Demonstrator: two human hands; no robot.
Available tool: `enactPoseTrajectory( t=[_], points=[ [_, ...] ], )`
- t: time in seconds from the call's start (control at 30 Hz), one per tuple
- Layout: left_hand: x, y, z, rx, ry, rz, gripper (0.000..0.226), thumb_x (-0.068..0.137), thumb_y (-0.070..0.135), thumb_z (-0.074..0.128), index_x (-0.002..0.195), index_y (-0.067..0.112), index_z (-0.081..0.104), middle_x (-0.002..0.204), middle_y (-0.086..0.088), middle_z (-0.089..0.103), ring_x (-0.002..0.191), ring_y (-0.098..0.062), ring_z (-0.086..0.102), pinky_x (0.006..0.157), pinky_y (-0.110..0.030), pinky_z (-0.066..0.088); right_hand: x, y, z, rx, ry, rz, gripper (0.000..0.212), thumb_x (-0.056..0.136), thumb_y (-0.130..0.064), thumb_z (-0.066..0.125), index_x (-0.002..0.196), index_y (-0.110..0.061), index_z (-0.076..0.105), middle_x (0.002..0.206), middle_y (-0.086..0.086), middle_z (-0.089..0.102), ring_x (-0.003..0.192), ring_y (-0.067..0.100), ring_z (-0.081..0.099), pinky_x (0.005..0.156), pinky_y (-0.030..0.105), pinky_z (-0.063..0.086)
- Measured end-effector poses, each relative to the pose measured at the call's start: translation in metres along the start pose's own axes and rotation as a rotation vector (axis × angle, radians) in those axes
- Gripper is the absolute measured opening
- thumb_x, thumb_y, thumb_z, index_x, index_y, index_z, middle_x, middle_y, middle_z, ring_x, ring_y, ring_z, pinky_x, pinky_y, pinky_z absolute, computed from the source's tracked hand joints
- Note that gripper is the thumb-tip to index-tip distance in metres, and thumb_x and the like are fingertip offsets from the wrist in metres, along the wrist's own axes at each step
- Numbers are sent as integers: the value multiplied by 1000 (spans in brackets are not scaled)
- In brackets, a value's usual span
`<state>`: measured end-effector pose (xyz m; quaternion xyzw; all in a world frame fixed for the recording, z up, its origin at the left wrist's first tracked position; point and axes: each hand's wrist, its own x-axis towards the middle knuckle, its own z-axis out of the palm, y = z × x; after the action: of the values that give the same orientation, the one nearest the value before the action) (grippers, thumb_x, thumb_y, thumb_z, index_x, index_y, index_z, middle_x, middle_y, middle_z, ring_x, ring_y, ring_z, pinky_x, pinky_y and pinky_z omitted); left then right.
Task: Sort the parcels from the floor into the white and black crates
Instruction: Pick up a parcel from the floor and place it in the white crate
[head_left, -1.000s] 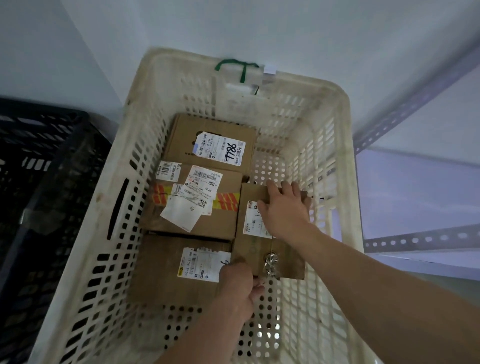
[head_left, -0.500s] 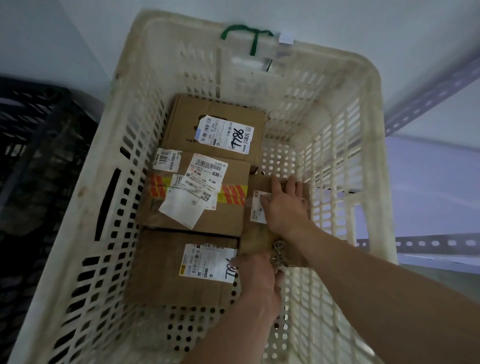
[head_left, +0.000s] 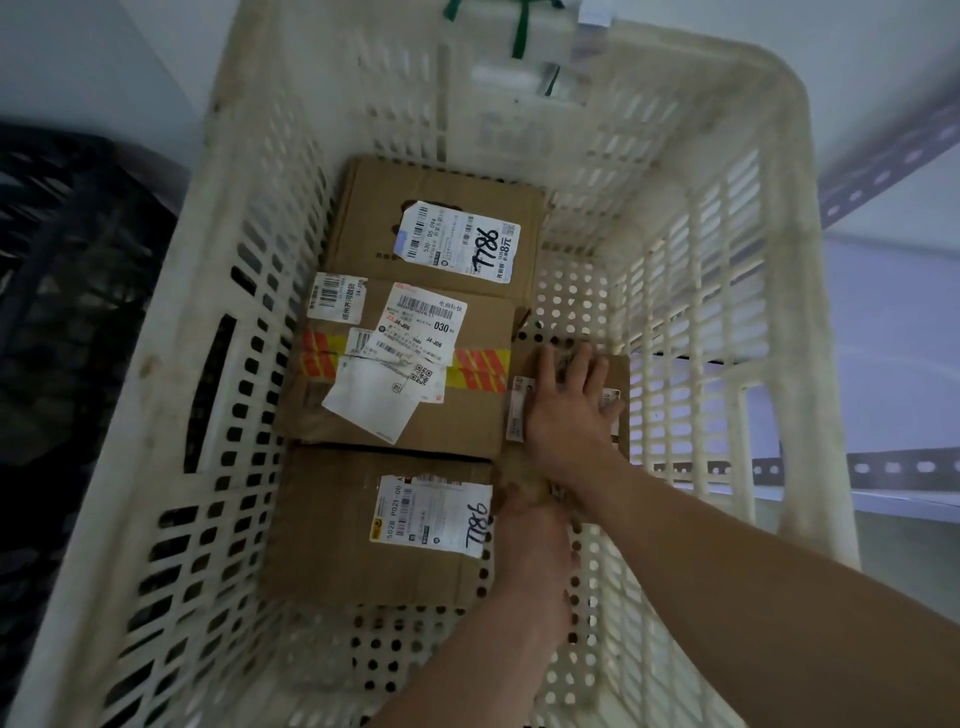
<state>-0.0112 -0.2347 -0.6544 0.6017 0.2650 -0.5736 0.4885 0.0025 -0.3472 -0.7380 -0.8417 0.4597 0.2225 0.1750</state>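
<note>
Both my hands reach down into the white crate (head_left: 171, 395). My right hand (head_left: 569, 410) lies flat, fingers spread, on top of a small brown parcel (head_left: 621, 371) at the crate's right side. My left hand (head_left: 530, 525) grips that parcel's near end. Three cardboard parcels lie in a row along the left of the crate floor: a far one marked 7786 (head_left: 436, 218), a middle one with red and yellow tape (head_left: 467, 415), and a near one marked 7786 (head_left: 327, 525). The black crate (head_left: 67, 291) stands to the left.
A grey wall rises behind the crates. A perforated metal shelf rail (head_left: 904, 467) runs past the white crate's right side. A green strap (head_left: 519, 26) hangs on the crate's far rim. Bare perforated floor shows at the crate's near end and far right corner.
The small parcel has gone lower and now lies on the crate floor beside the taped parcel. My right hand has flattened on its top. The camera has moved closer to the crate.
</note>
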Motion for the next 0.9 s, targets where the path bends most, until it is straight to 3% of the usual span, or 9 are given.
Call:
enactPoseTrajectory(
  t=[0.07, 0.13, 0.23, 0.33, 0.43, 0.5, 0.6, 0.77, 0.9],
  points=[
    [3, 4, -4, 18, -17, 10, 23, 97, 26, 49, 100, 8, 63, 101, -7, 65, 98, -28, 63, 99, -47, 53, 2, -2, -2, -40, -13, 2, 72, 105, -21, 35, 163, -20, -7, 166, 23, -19, 153, 48, -15, 115, 74, 15],
    [11, 4, -9, 23, -24, -23, 22, 102, 15, 45, 100, 14, 67, 99, -5, 68, 88, -21, 61, 96, -43, 54, 4, -2, -7, -38, -55, 19, 73, 105, -19, 37, 163, -22, -7, 166, 22, -20, 153, 46, -15, 115, 74, 15],
    [8, 5, -16, 57, -86, -46, 25, 99, 9, 48, 96, 28, 64, 111, -5, 67, 108, -23, 61, 98, -44, 53, 7, 3, -14, -40, -92, -9, 75, 105, -24, 44, 163, -25, -4, 167, 19, -19, 154, 44, -14, 117, 70, 18],
    [-9, 7, -28, 23, -131, -81, 32, 101, 8, 50, 88, 36, 53, 103, 3, 58, 114, -21, 52, 98, -47, 48, 8, 12, -26, 8, -144, -41, 84, 102, -37, 54, 164, -24, -1, 167, 20, -15, 154, 46, -10, 124, 59, 15],
    [-26, 11, -42, 64, -178, -112, 21, 101, 13, 54, 90, 32, 55, 103, 3, 54, 112, -22, 51, 95, -48, 48, -6, 12, -46, 78, -100, -8, 83, 99, -39, 58, 163, -22, 8, 169, 19, -6, 155, 43, -5, 127, 50, 12],
    [-41, 18, -49, 62, -201, -101, 9, 100, 21, 55, 98, 29, 59, 112, 1, 54, 115, -23, 51, 94, -48, 47, -27, 8, -61, 132, -72, -32, 74, 98, -38, 58, 160, -19, 21, 166, 20, 6, 153, 44, 10, 123, 50, 24],
    [-74, 34, -63, 139, -228, -4, 36, 101, 34, 54, 135, 20, 55, 125, 1, 54, 125, -27, 50, 94, -48, 44, -65, -1, -86, 195, 1, -74, 64, 97, -40, 59, 152, -15, 36, 156, 18, 26, 141, 43, 35, 110, 47, 42],
    [-127, 67, -102, 262, -202, 162, 32, 100, 47, 53, 122, 24, 61, 133, 1, 56, 122, -23, 51, 104, -51, 42, -126, -27, -137, 268, 68, -94, 64, 101, -41, 56, 157, -17, 36, 159, 16, 36, 141, 35, 42, 103, 40, 44],
    [-165, 87, -134, 273, -140, 269, 52, 99, 51, 53, 142, 23, 51, 134, 2, 57, 126, -23, 50, 103, -49, 42, -160, -52, -175, 335, 142, -162, 50, 99, -39, 57, 144, -17, 52, 133, 11, 60, 114, 33, 61, 82, 34, 47]
  ],
)
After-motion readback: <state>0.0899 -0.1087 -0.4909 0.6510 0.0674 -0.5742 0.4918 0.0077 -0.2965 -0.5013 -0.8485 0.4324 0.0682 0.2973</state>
